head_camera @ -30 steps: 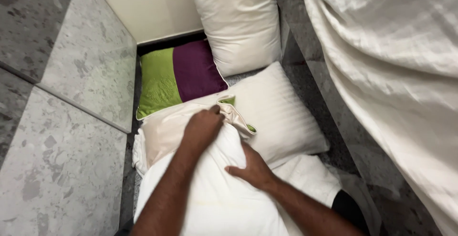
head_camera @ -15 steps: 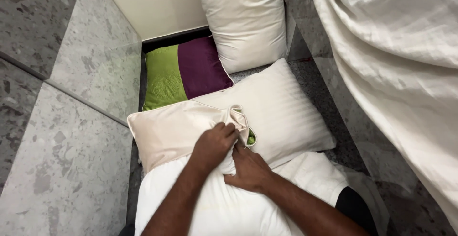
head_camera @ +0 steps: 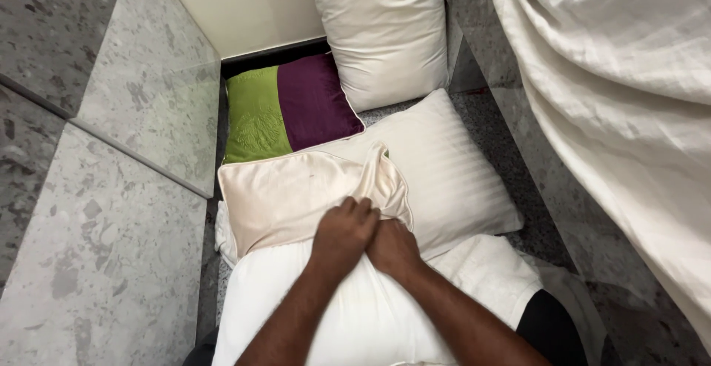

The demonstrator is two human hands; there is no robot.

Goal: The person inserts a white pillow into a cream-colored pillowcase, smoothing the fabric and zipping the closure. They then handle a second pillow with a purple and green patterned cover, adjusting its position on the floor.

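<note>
A cream satin cushion cover lies partly pulled over a white pillow at the bottom centre. My left hand grips the cover's open edge with its fingers curled into the fabric. My right hand presses against it from the right, also closed on the same edge. The two hands touch each other. The white pillow sticks out of the cover toward me, under both forearms.
A white striped pillow lies under the cover on the right. A green and purple cushion sits behind it, a plain white pillow farther back. A white sheet hangs at right. Grey stone surfaces flank the left.
The cream cover has been drawn toward me over the white pillow and now lies flatter. Both hands moved back and closer together. The small green bit at the cover's edge is hidden.
</note>
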